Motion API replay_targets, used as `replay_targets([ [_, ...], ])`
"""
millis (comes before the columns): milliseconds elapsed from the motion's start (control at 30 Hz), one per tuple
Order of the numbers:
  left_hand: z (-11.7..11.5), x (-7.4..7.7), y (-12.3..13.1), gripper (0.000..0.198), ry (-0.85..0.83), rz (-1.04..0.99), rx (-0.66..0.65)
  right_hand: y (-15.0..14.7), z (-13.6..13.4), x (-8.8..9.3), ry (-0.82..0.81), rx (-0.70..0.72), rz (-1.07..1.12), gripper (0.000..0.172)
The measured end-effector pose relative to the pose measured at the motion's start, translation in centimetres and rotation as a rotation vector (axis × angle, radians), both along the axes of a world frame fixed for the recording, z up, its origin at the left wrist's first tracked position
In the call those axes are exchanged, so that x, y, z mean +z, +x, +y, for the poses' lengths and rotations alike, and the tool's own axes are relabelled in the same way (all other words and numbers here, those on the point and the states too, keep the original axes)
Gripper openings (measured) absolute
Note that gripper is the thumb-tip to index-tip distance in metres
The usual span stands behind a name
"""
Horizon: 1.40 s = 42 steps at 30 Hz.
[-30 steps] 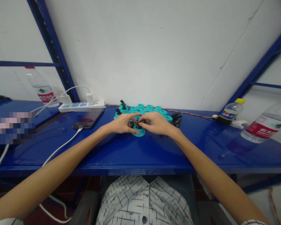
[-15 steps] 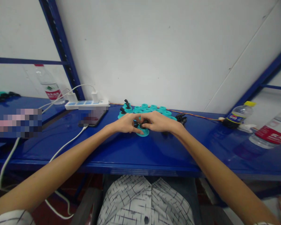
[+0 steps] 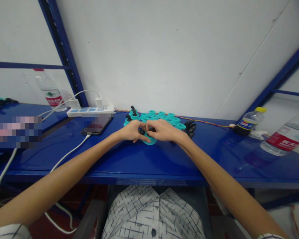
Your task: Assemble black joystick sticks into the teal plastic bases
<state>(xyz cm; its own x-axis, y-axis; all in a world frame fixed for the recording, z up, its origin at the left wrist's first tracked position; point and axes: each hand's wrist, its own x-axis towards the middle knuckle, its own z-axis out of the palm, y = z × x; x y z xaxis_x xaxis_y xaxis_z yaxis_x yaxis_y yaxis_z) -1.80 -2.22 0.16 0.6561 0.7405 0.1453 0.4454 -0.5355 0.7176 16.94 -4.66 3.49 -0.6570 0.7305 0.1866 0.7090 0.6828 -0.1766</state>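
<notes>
One teal ring (image 3: 149, 140) lies toward the desk's (image 3: 164, 161) back edge. The left hand (image 3: 131, 131) and right hand (image 3: 164, 130) pinch it from both sides, fingers curled closed around it and a small black piece (image 3: 142, 131). They seem to be fitting the two together, which calls for fine alignment. More teal rings (image 3: 164, 117) cluster just behind.

A plain white wall (image 3: 164, 49) fills most of what I see ahead, matte and evenly lit, with one faint seam running down it on a slant. Below it lies a glossy blue metal bench top (image 3: 164, 162) – its paint mirrors the wall's pale light. A blue upright (image 3: 62, 56) leans at the left, carrying a horizontal rail (image 3: 20, 64); a blue brace (image 3: 276, 79) slants at the right. Under the bench the floor (image 3: 94, 194) looks dark and reddish.
</notes>
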Motion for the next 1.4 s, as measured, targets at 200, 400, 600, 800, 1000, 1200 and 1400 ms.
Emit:
replay_targets([
  [200,0.3,-0.4,-0.1,0.039,-0.048,-0.004,0.012,-0.2,-0.2,-0.7,0.037,-0.036,0.048,0.013],
  [400,0.6,-0.7,-0.1,0.047,-0.029,0.026,-0.012,1.1,0.9,-1.1,-0.117,0.043,0.188,0.013],
  [600,0.5,-0.4,-0.1,0.047,-0.028,0.062,-0.022,1.9,1.2,-0.9,-0.173,0.09,0.199,0.017],
  [800,0.6,-0.3,-0.1,0.051,-0.018,0.079,-0.031,2.0,0.6,-0.2,-0.247,0.078,0.212,0.026],
  [1000,0.4,-0.1,-0.2,0.048,-0.002,0.088,-0.055,1.9,-0.2,0.4,-0.336,0.039,0.229,0.026],
  [1200,0.1,0.3,-0.1,0.049,0.005,0.09,-0.061,2.0,-0.1,0.3,-0.343,0.013,0.224,0.035],
  [1400,0.1,0.3,0.0,0.05,0.005,0.089,-0.061,2.1,0.0,0.1,-0.331,0.041,0.215,0.033],
])
